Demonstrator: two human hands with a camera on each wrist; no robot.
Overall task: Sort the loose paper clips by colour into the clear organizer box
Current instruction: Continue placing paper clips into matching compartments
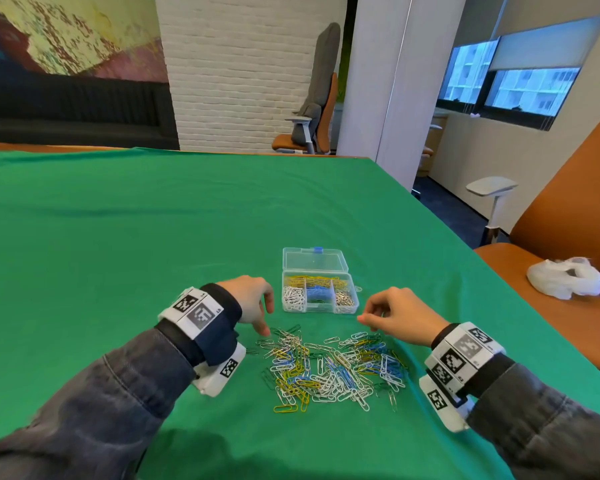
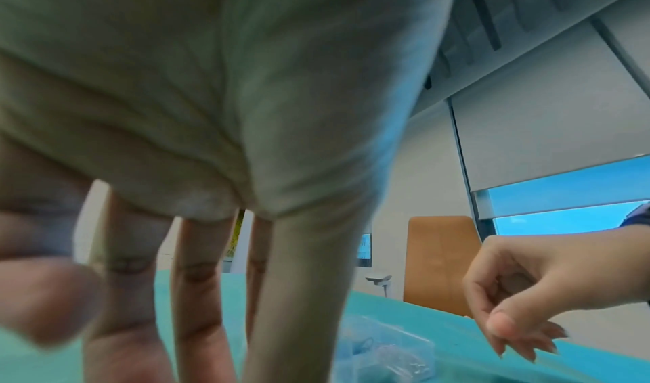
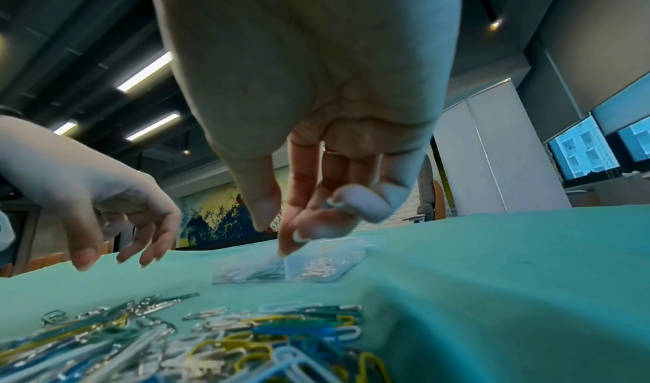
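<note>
Head view: mixed-colour paper clips (image 1: pixel 329 367) heaped before partly filled organizer box (image 1: pixel 319 294).

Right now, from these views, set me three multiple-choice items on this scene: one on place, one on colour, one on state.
1. Where does the pile of loose clips lie relative to the organizer box?
A. Nearer the person than the box
B. Beyond the box
C. On a chair

2. What colour are the clips in the middle compartment of the box's near row?
A. Red
B. Yellow
C. Blue

3. How is the box's lid?
A. Shut and latched
B. Open, swung back at the far side
C. Taken off, lying on the pile

Key: 1 A, the head view shows the pile between the wrists, in front of the box. 2 C, blue clips sit between the white and the silver ones. 3 B, the compartments are uncovered and the lid stands behind them.
</note>
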